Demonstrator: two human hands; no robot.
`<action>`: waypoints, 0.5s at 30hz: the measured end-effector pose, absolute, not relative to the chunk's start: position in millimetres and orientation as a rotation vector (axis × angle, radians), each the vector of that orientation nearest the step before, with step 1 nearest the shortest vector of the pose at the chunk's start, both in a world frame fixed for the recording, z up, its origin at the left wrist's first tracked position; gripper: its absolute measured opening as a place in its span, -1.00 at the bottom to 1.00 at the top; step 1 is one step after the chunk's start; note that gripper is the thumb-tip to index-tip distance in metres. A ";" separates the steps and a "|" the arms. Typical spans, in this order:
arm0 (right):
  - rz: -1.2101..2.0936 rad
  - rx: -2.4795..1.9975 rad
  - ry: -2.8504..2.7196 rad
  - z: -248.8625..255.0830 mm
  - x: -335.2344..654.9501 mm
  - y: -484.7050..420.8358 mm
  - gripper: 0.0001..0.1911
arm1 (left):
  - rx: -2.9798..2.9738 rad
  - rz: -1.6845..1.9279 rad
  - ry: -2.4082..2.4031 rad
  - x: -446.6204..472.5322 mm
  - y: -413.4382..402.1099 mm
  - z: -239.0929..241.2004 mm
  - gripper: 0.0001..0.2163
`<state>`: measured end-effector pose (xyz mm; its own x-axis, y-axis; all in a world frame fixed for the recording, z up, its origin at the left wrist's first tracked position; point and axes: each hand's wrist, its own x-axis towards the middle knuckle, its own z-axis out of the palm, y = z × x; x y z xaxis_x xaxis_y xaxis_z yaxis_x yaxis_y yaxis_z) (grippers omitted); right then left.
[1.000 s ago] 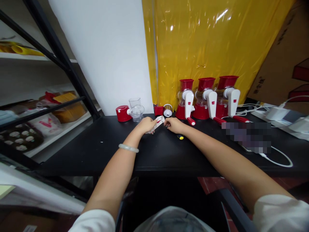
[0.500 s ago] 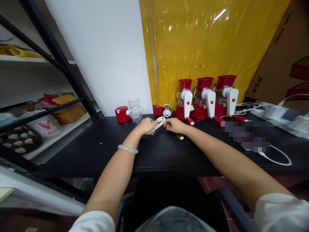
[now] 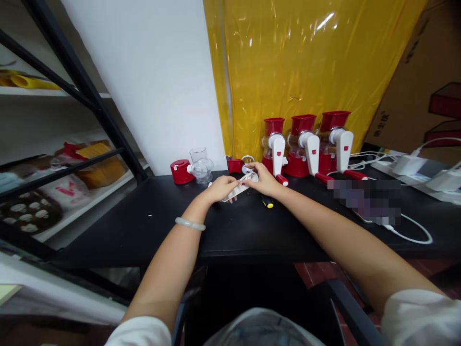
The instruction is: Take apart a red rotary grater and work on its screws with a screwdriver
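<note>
My left hand (image 3: 222, 188) grips a white crank arm (image 3: 236, 192) with a bit of red on it, thumb on top. At the arm's right end, my right hand (image 3: 262, 180) has its thumb and fingers closed around it; part of the piece is hidden under the fingers. Just below my right wrist lies a tool with a black and yellow handle (image 3: 267, 202), perhaps a screwdriver. Behind the hands are a red part (image 3: 235, 166) and a metal grating drum (image 3: 248, 160), partly covered by my right hand.
A red base (image 3: 182, 171) with a clear plastic housing (image 3: 202, 168) stands at back left. Three red-and-white rotary graters (image 3: 303, 144) line the back right. Nearby are a blurred-out phone (image 3: 365, 204), white cables and chargers (image 3: 410, 164). Shelving (image 3: 86, 192) borders the left.
My right hand has come up and left onto the end of the crank arm, its fingers now over it and partly covering the drum. The left hand keeps its hold.
</note>
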<state>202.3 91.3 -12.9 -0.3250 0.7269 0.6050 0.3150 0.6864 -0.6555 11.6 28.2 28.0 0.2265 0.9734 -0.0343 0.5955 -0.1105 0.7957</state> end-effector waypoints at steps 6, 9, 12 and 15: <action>0.924 -0.766 -2.026 -12.2 206.0 89.3 -0.71 | 1.883 0.597 1.441 9.4 28.9 24.3 -0.74; 0.960 -0.775 -2.015 -9.7 207.2 86.8 -0.70 | 1.926 0.585 1.451 9.2 28.1 25.2 -0.74; 0.941 -0.796 -2.017 -9.8 206.8 85.9 -0.67 | 1.999 0.570 1.487 10.7 26.5 27.1 -0.73; 0.901 -0.804 -2.055 -11.6 206.2 86.8 -0.68 | 2.141 0.576 1.516 12.8 24.7 28.6 -0.76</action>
